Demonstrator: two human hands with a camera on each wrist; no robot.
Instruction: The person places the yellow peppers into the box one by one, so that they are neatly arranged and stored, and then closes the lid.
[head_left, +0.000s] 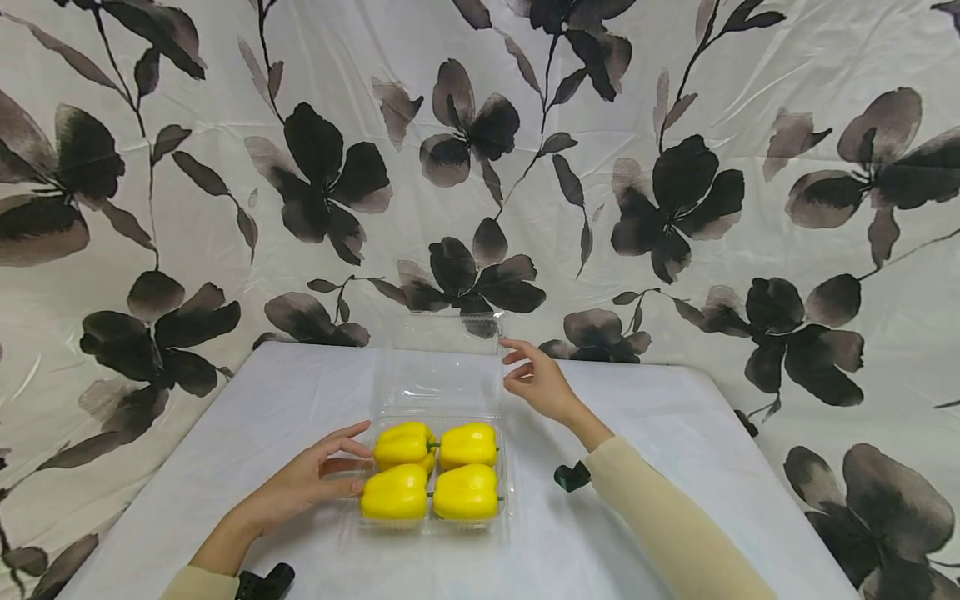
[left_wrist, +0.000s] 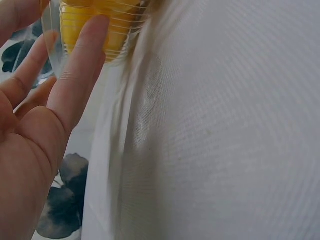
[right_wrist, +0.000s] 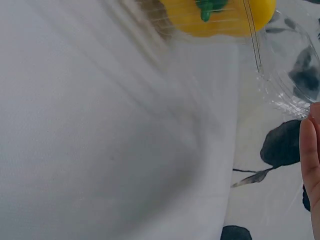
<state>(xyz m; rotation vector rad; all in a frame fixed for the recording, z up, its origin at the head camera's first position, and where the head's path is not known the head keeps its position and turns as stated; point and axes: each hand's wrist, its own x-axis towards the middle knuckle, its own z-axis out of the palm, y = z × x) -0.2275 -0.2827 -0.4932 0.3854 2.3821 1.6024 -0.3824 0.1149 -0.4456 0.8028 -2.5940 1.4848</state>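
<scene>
Several yellow bell peppers (head_left: 467,492) with green stems lie in a clear plastic clamshell box (head_left: 506,479) on the table. Its clear lid (head_left: 438,383) stands raised at the back, hinged to the box. At the box's left side my left hand (head_left: 307,479) rests its fingertips, the fingers only loosely bent. In the left wrist view, one finger (left_wrist: 82,65) lies against the ribbed wall, with yellow behind it. My right hand (head_left: 543,387) touches the lid's right edge with extended fingers. Only part of that hand (right_wrist: 311,155) shows in the right wrist view.
A white cloth covers the table (head_left: 600,542). Behind it hangs a pale curtain (head_left: 570,217) printed with dark flowers. Black wrist devices show at the left wrist (head_left: 266,581) and beside the right sleeve (head_left: 572,477).
</scene>
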